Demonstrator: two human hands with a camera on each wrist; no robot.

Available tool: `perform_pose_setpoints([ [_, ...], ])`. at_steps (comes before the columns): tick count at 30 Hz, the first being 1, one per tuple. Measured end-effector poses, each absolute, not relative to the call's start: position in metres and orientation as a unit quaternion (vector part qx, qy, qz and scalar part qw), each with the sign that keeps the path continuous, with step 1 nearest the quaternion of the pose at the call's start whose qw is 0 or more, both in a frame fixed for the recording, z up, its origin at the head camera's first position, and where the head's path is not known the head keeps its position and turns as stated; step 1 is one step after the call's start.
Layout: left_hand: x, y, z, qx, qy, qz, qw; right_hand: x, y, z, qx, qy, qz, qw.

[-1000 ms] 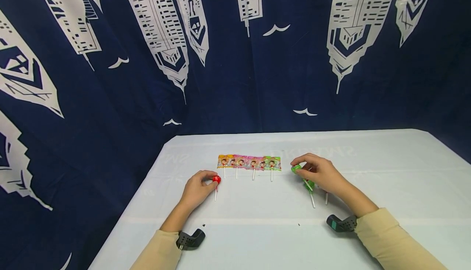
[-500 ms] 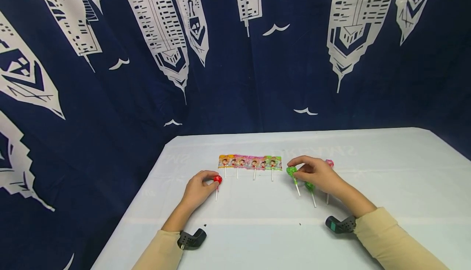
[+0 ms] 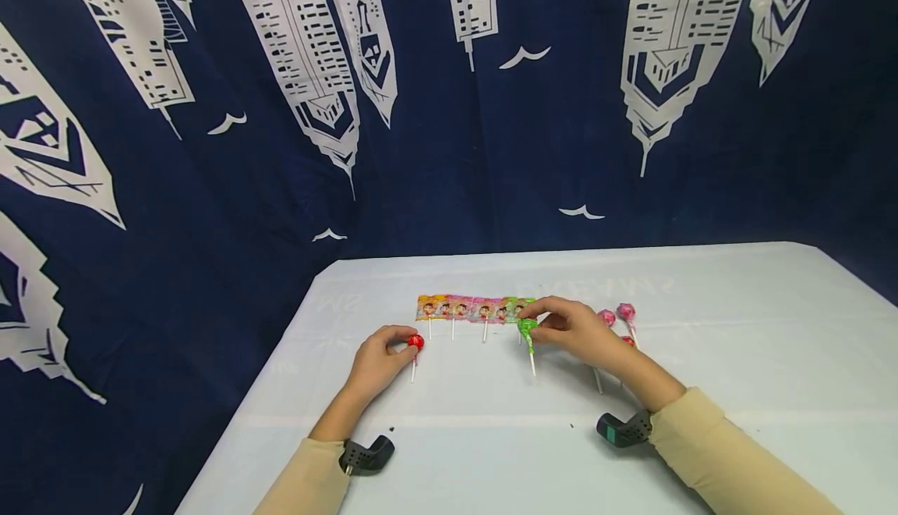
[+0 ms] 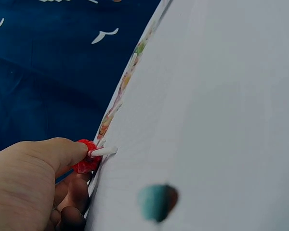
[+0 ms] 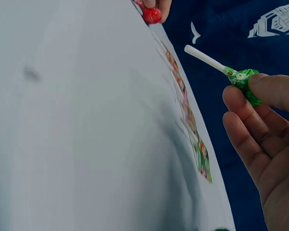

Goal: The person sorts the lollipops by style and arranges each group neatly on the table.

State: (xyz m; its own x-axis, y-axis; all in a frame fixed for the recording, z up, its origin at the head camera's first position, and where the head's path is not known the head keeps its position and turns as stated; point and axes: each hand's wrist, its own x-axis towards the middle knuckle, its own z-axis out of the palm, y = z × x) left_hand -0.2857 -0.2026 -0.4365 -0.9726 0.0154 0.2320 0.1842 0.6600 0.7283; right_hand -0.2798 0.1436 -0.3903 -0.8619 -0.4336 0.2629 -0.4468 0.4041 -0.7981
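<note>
My left hand (image 3: 380, 360) pinches the wrapped head of a red lollipop (image 3: 415, 341) between thumb and fingers, its white stick pointing toward me. In the left wrist view the thumb lies over the red lollipop (image 4: 88, 159). My right hand (image 3: 571, 329) pinches a green lollipop (image 3: 528, 329) by its head, stick hanging down and toward me. Seen from the right wrist, the green lollipop (image 5: 244, 83) sits between thumb and forefinger. Just behind it, a row of flat-wrapped lollipops (image 3: 484, 310) in orange, pink and green lies on the table, partly covered by the right fingertips.
Pink lollipops (image 3: 626, 312) lie to the right of my right hand, with a red one (image 3: 627, 340) partly hidden behind the wrist. The white table (image 3: 449, 453) meets a dark blue cloth (image 3: 435, 188) at the back. Each wrist wears a black camera (image 3: 368, 455).
My right hand has carried the green lollipop left, to in front of the green end of the row. Lollipops at the right have come into view. My left hand has stayed in place.
</note>
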Motion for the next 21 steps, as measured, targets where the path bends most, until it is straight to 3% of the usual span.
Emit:
perform_pose_setpoints([
  [13, -0.286, -0.203, -0.437, -0.061, -0.904, -0.412, 0.101, -0.285, 0.102, -0.393, 0.269, -0.811, 0.519, -0.004],
  [21, -0.285, -0.203, -0.437, -0.055, -0.901, -0.419, 0.096, -0.282, 0.077, -0.396, 0.272, -0.82, 0.503, 0.022],
])
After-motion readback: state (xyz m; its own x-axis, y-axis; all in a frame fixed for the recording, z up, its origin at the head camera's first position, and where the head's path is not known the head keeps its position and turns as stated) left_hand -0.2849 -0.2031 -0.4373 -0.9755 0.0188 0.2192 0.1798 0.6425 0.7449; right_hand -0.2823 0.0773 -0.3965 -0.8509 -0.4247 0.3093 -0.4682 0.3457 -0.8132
